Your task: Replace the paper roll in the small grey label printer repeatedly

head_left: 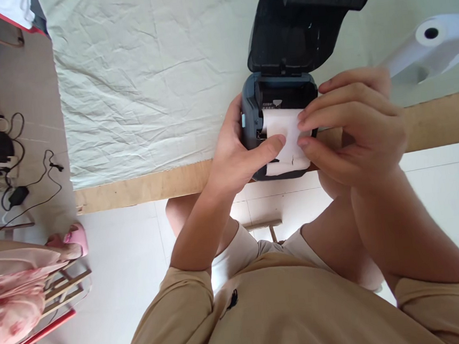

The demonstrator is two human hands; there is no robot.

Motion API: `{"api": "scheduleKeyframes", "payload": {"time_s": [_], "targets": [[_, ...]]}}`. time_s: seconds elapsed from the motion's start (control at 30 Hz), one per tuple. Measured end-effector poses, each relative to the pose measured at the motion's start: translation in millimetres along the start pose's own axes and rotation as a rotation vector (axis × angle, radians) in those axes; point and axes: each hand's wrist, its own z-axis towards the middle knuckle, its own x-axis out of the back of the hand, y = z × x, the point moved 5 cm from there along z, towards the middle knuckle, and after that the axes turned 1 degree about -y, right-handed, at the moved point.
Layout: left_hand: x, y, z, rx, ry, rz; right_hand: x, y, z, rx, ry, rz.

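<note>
White paper (286,125): pressing w/ thumb of L hand (232,155), grasping printer (250,100) in same grip. Touching paper's R edge w/ R hand (364,123); can't tell if pinching.

The person wore a tan, short-sleeved shirt (302,315), loose and softly creased, with a small, irregular black mark (233,298) on the chest. Its left sleeve (187,288) and right sleeve (437,301) were wide and plainly hemmed. Below came pale, off-white shorts (234,252) with roomy legs, greyish in the folds. The left hand (240,157) and right hand (364,128) were bare.
</note>
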Motion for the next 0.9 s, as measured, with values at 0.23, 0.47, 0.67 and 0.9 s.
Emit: {"api": "scheduleKeyframes", "payload": {"time_s": [0.23,0.47,0.67,0.9], "targets": [[2.5,-3.7,2.7,-0.053,-0.032,0.016,-1.3,-5.1,-2.8,-0.085,-0.04,-0.016],[4.8,-4.0,3.6,-0.07,-0.047,0.007,-0.6,-5.7,-3.4,-0.092,-0.057,-0.035],[2.2,-2.6,1.6,-0.048,-0.06,-0.022,-0.9,-5.4,-3.2,-0.068,-0.051,0.021],[4.8,-5.3,5.3,-0.054,-0.034,0.04,13.6,13.5,-0.7,-0.07,0.16,-0.019]]}}
